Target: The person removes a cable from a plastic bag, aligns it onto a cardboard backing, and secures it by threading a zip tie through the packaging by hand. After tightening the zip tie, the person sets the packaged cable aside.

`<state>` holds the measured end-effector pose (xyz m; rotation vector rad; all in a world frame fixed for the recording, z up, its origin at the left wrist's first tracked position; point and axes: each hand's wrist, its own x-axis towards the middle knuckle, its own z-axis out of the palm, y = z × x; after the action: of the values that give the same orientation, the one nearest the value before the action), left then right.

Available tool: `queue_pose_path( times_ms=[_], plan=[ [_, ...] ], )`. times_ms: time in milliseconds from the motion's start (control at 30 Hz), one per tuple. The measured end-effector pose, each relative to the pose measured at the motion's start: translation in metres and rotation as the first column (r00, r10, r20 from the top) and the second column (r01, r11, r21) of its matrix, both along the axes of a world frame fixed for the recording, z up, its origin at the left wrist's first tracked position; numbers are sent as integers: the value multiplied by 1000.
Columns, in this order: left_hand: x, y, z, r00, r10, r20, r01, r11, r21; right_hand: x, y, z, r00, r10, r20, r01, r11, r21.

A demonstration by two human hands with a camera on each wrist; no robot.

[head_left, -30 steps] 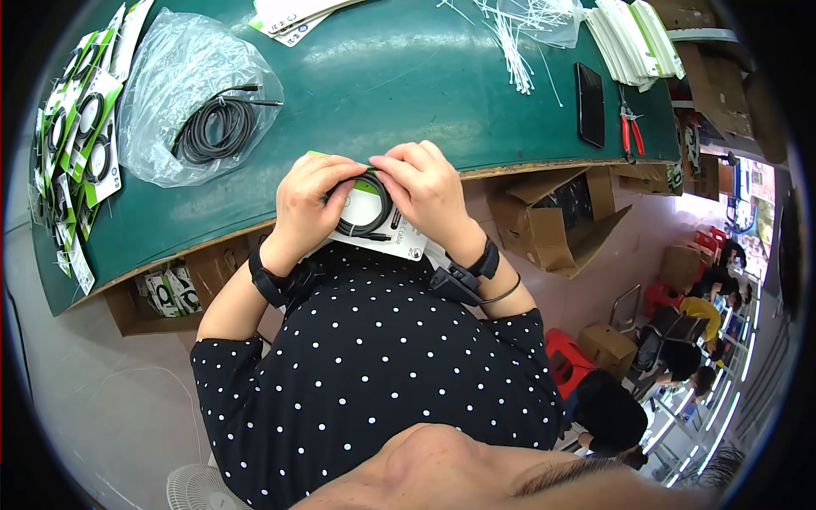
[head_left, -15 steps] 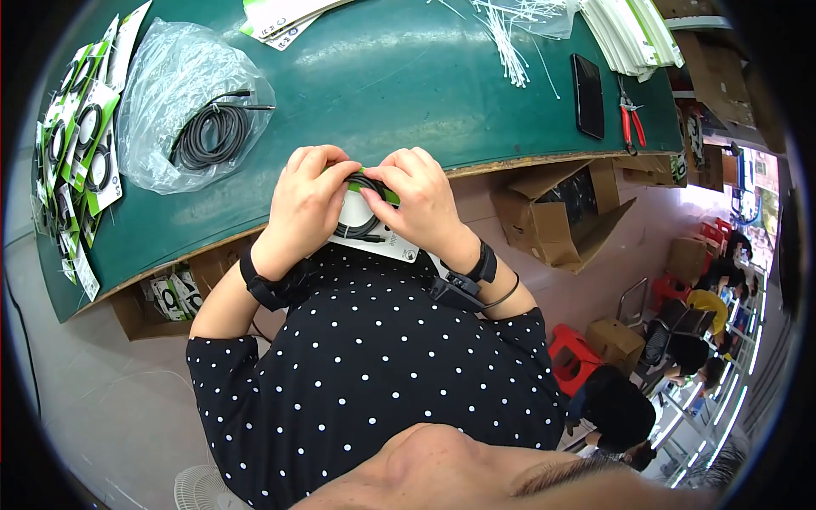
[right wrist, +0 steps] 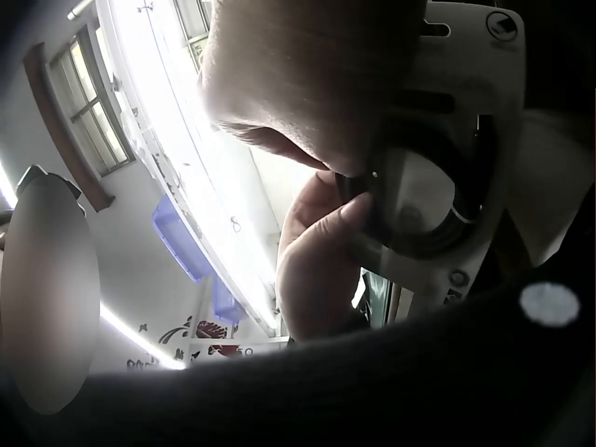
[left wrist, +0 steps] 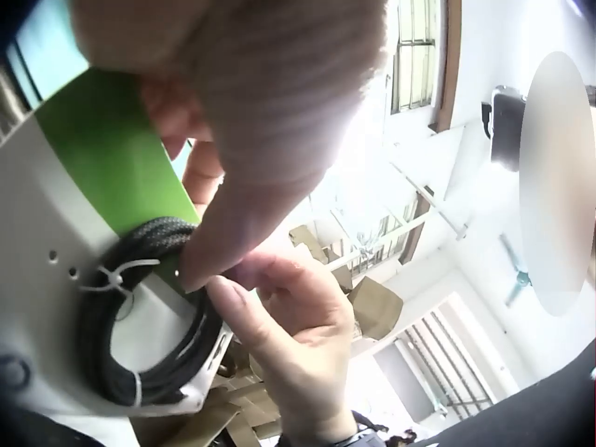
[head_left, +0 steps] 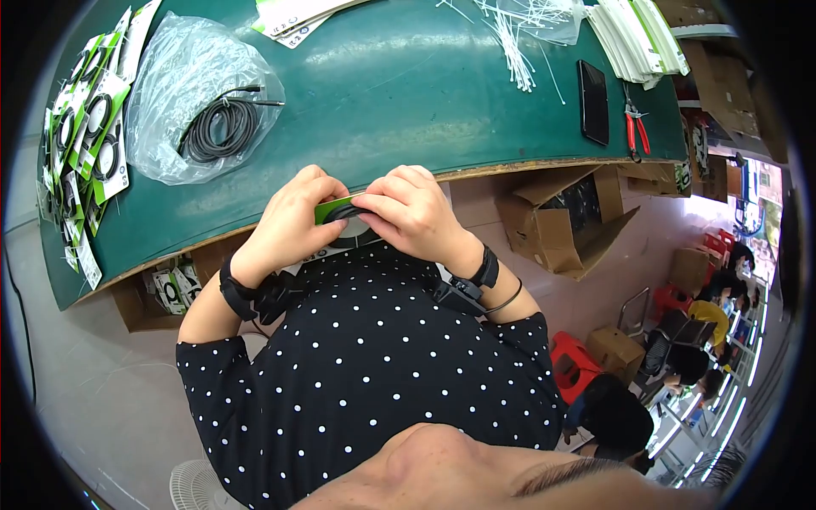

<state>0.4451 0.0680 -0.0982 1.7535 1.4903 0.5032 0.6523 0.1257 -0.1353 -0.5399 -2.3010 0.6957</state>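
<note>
Both hands hold a green and white card (left wrist: 102,168) with a coiled black cable (left wrist: 112,345) on it, close to the person's body. The left hand (head_left: 296,214) pinches the card and coil from the left in the head view. From the other side, the right hand (head_left: 416,214) pinches the coil and the card's upper edge, its fingertips near the left thumb. In the left wrist view a white tie (left wrist: 116,277) loops round the coil. The card is tilted in the head view, its lower part mostly hidden by the hands.
On the green table (head_left: 365,110) lie a plastic bag (head_left: 161,85) with coiled cable, a heap of carded cables (head_left: 93,127), white ties (head_left: 514,51), stacked cards (head_left: 629,38), a phone (head_left: 593,102) and red-handled pliers (head_left: 636,132). An opened carton (head_left: 544,229) stands below the table edge.
The card has tilted so its face shows less in the head view. Both hands have shifted a little lower, and the left hand has moved slightly left.
</note>
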Motion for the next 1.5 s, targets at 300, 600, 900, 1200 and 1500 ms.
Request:
queue_pose_path(
  times_ms=[300, 600, 900, 1200, 1500],
  plan=[
    [4, -15, 0, 902, 268, 338, -170, 941, -292, 4, -3, 7, 999, 29, -39, -22, 985, 174],
    [11, -23, -1, 810, 366, 458, -167, 893, -419, 6, -11, 13, 997, 77, 9, -77, 980, 181],
    [15, -26, 1, 781, 387, 491, -123, 864, -488, 18, -15, 17, 995, 91, 36, -96, 983, 156],
    [19, -30, 4, 786, 366, 497, -109, 875, -472, 26, -18, 12, 991, 114, -76, -105, 989, 108],
    [21, -28, -7, 831, 306, 463, -93, 899, -428, 26, -18, 18, 991, 124, 52, -129, 984, 126]
  ],
)
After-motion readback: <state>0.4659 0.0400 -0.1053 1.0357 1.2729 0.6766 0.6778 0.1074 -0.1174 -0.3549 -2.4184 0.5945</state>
